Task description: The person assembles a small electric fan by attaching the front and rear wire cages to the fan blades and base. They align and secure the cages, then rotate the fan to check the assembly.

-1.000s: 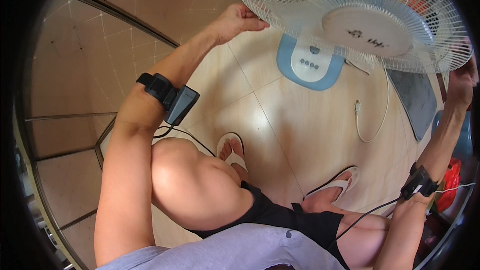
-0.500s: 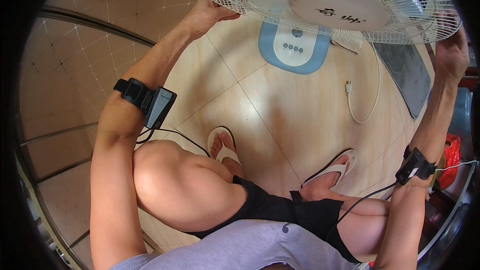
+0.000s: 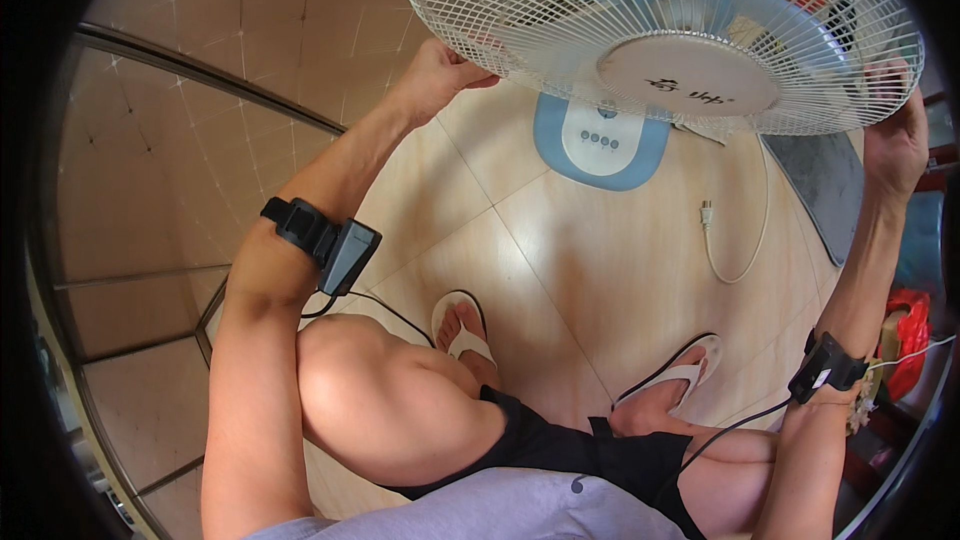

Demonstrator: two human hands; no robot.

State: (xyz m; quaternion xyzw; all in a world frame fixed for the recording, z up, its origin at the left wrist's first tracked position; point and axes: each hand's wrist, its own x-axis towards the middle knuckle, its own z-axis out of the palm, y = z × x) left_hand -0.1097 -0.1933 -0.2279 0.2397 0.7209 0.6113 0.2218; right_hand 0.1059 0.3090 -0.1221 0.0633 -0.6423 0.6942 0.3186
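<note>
A white wire fan guard [image 3: 520, 55] with a pale round hub badge [image 3: 690, 75] fills the top of the view, and blue fan blades show behind its wires. My left hand [image 3: 442, 82] pinches the guard's left rim between thumb and fingers. At the right rim my right hand [image 3: 897, 140] grips the guard, some fingers partly hidden by the wires. Below the guard, the fan's blue and white base [image 3: 600, 145], with several buttons, rests on the floor. Its pale power cord ends in an unplugged two-pin plug [image 3: 707, 212] lying on the tiles.
A glossy tiled panel [image 3: 150, 200] with metal trim stands on my left. A dark grey mat [image 3: 815, 190] lies to the right, with a red plastic bag [image 3: 908, 340] nearer me. My feet in white flip-flops [image 3: 470, 345] are on the tiled floor [image 3: 540, 270].
The whole view has shifted, so the fan, floor and hands sit lower in it. More of the guard shows. Both hands still hold its rim.
</note>
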